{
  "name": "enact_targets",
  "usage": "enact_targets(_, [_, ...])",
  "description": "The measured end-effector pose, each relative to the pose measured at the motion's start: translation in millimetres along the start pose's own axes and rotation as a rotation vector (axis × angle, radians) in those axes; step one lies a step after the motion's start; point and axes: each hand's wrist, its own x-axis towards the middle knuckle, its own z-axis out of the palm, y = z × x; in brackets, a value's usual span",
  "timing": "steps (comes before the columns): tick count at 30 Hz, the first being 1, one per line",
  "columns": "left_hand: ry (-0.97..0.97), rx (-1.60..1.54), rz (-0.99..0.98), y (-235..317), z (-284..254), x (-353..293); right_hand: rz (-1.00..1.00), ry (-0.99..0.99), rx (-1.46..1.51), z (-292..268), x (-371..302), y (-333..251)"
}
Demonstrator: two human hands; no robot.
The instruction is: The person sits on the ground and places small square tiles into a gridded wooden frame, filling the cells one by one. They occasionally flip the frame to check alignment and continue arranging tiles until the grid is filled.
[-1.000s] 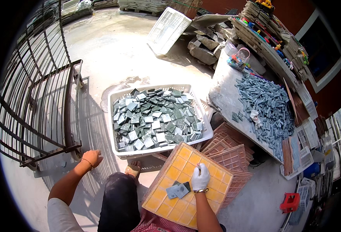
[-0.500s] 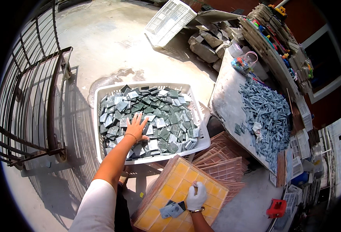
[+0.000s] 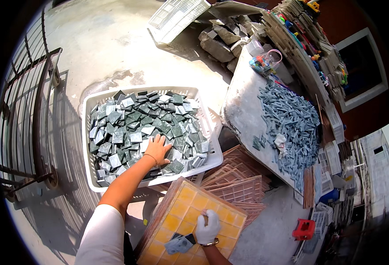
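My bare left hand lies over a heap of dark green and grey square stone tiles, fingers spread and touching the pieces. The heap fills a white plastic basket. My right hand, in a white glove, is closed above a yellow gridded tray. Something brownish shows between its fingers, too small to name. Beside that hand, a few loose tiles lie overlapping on the tray, some blue-grey and some dark.
Reddish gridded trays lie stacked beyond the yellow one. On a slab table at the right is a pile of narrow grey stone strips. A dark metal rack stands left; a red crate sits lower right.
The whole view has shifted, so most things appear farther left. My left hand has moved rightward across the tiles, fingers still spread. My right hand stays closed over the tray.
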Motion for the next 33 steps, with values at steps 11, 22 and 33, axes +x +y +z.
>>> enact_targets(11, [-0.289,-0.036,-0.013,21.1,4.9,-11.7,-0.020,0.022,0.000,1.0,1.9,-0.9])
enact_targets(22, [-0.191,0.068,0.152,13.2,-2.0,-25.8,-0.053,0.014,-0.040,0.9,1.3,-1.1])
enact_targets(33, [-0.067,0.000,0.173,19.6,17.8,-30.7,-0.065,0.014,-0.044,1.5,3.6,-3.7])
